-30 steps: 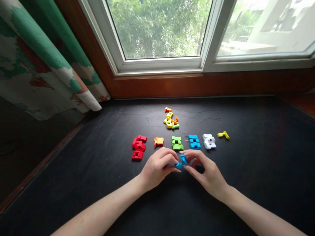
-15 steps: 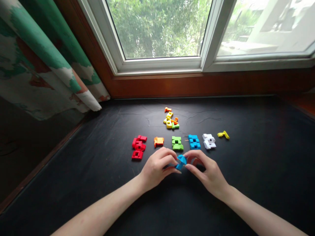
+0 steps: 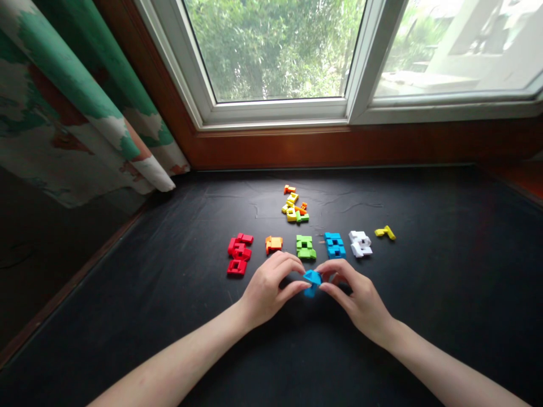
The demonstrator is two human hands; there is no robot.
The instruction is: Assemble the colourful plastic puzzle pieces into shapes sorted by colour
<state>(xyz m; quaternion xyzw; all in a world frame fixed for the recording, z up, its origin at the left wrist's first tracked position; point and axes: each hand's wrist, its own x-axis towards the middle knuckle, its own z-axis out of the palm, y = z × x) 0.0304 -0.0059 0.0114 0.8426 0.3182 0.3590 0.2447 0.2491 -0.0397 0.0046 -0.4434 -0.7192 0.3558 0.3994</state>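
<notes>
A small blue plastic building piece (image 3: 313, 277) is held above the black table between my two hands. My left hand (image 3: 271, 287) pinches its left side, thumb below and fingertips above. From the right, my right hand (image 3: 360, 291) grips the piece between thumb and index finger, the other fingers curled in. The fingertips hide part of its edges. Just beyond my hands, a row of interlocking pieces lies on the table: red ones (image 3: 238, 252), an orange one (image 3: 274, 244), green ones (image 3: 305, 247), blue ones (image 3: 335, 245) and white ones (image 3: 360, 243).
A yellow piece (image 3: 386, 232) lies at the row's right end. Farther back is a loose pile of yellow pieces (image 3: 291, 213), with orange and green ones. The black table (image 3: 169, 282) reaches a wooden sill (image 3: 271, 150) under a window. A patterned curtain (image 3: 106, 113) hangs at left.
The blue piece has turned slightly between my fingers. My left fingers have shifted on it, with the thumb a little higher. The row and the pile are unchanged.
</notes>
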